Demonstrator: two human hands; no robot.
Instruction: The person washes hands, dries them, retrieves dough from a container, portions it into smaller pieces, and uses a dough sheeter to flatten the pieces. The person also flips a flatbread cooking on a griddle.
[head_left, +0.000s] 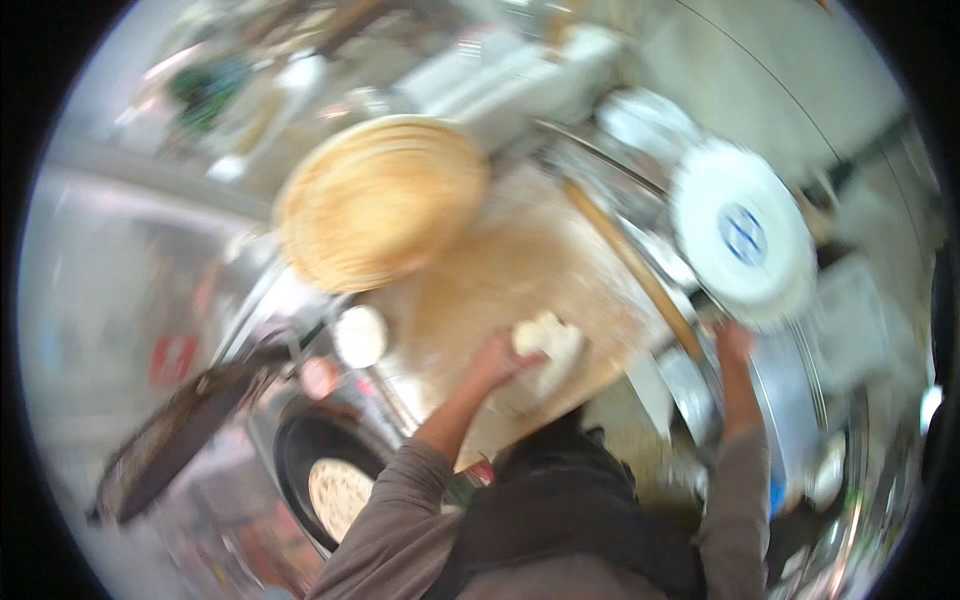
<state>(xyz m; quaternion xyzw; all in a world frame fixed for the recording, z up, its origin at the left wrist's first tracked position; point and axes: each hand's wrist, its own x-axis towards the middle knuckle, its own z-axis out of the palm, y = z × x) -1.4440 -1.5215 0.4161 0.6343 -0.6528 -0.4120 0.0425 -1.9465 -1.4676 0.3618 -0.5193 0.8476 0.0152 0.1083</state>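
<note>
My left hand (502, 361) is on a lump of pale dough (550, 349), thumb and fingers around its left side. The dough lies near the front edge of a floured wooden board (480, 292). My right hand (731, 341) is off the board's right side, at the lower rim of a white dish with a blue mark (742, 232); blur hides whether its fingers hold anything. A long wooden rolling pin (634, 266) lies along the board's right edge, its lower end close to my right hand.
A round, tan, ridged item (382, 202), perhaps a basket, covers the board's back left. A white round container (361, 336) stands at its left. A dark pan (289, 442) with a browned flatbread (339, 495) is at lower left. A metal tray (787, 390) lies right.
</note>
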